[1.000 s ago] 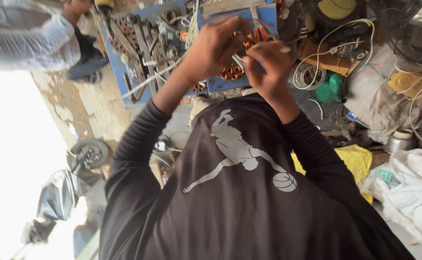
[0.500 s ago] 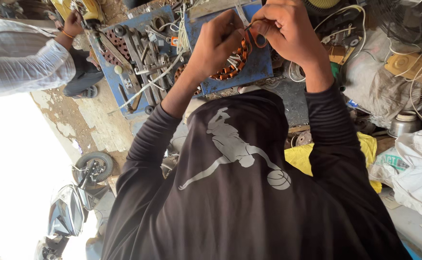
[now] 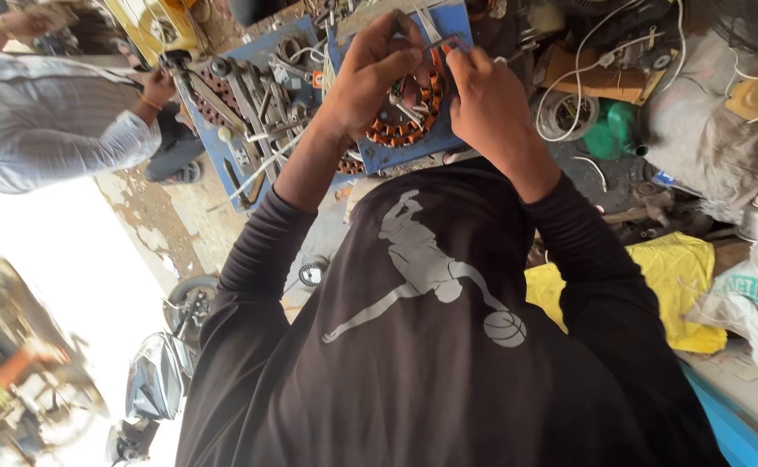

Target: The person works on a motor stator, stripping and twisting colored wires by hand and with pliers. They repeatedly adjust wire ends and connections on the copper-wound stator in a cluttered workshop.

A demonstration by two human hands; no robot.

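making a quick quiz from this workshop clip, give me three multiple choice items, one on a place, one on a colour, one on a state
1. Where does the round copper-wound coil lie?
A. on the blue board
B. on the yellow cloth
C. inside the steel pot

2. What colour is the cloth beside the person's right sleeve?
A. red
B. yellow
C. white

3. How are the person's hands placed?
A. both resting in the lap
B. one hand behind the back
C. both raised over the coil, fingers pinched on small parts

Answers:
1 A: the coil sits on the blue board, between the two hands.
2 B: the cloth is plainly yellow.
3 C: the left hand and right hand are both over the coil, fingers closed on a thin tool or wire too small to identify.
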